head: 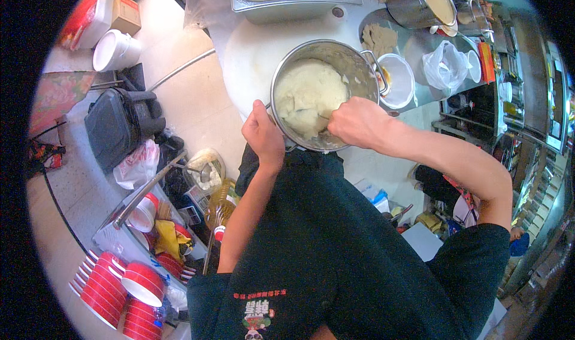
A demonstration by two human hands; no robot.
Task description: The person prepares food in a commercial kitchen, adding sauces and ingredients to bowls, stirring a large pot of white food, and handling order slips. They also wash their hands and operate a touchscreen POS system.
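Observation:
A stainless steel pot [364,86] stands at the table's near edge, tilted a little towards me. Inside it lies a thick, pale mash-like mass [310,88], with smears of it up the wall. My left hand [265,135] grips the pot at its left side, around the side handle, thumb pointing up. Over the near right rim, my right hand [359,123] reaches in as a fist, closed on a utensil whose thin handle [322,116] barely shows; its working end is buried or hidden. The pot's other loop handle [382,72] is free.
Beyond the pot, a deep steel pan [292,9] holds more pale food. On the right are a white bowl [397,81], a plastic bag [444,66] and a large pot [413,7]. Stacked red bowls [105,290] and an oil bottle [220,205] stand at lower left.

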